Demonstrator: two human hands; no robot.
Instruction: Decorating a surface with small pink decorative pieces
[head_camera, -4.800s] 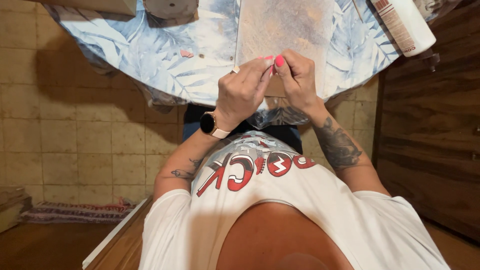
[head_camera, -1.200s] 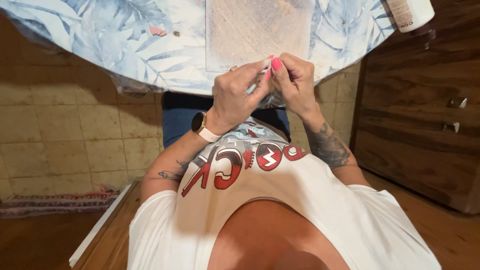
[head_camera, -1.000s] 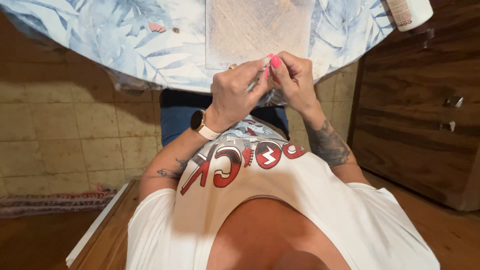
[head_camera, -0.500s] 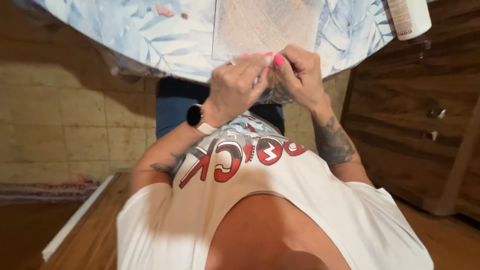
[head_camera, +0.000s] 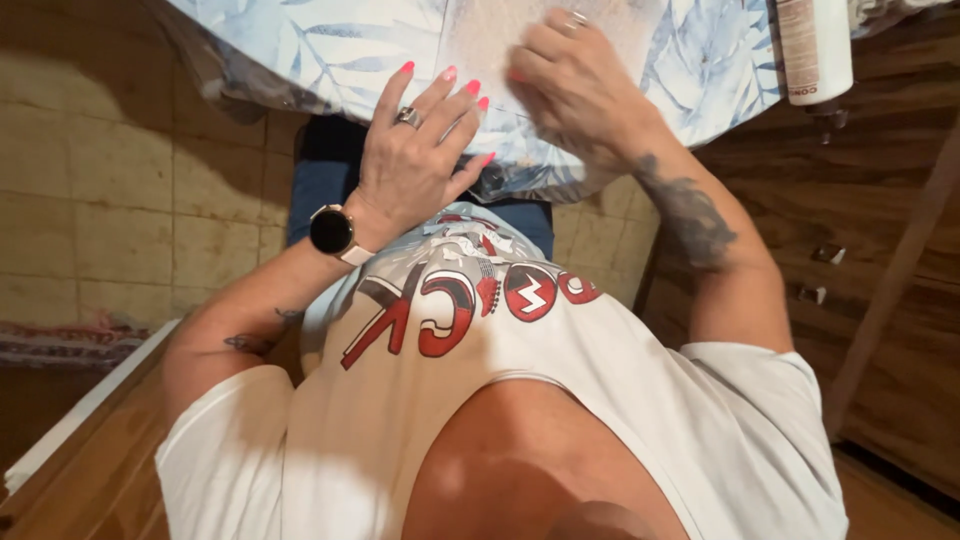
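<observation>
Left hand (head_camera: 415, 165) fingers spread; right hand (head_camera: 580, 90) curled.

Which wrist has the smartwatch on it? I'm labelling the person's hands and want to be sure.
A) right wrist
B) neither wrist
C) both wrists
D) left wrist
D: the dark round smartwatch sits on the wrist of the left hand, which lies open on the leaf-print tablecloth; the wrist of the right hand is bare.

We note a white short-sleeved T-shirt (head_camera: 520, 400) bearing large red, grey-edged lettering across the chest. The left wrist carries a round black-faced watch (head_camera: 331, 231) on a pale strap. The left hand (head_camera: 415, 165) wears a ring (head_camera: 407, 117), with bright pink nails; the right hand (head_camera: 580, 90) also wears a ring (head_camera: 574, 20). We record dark tattoos on both forearms. Blue trousers (head_camera: 320, 190) show at 11 o'clock of the lettering.
</observation>
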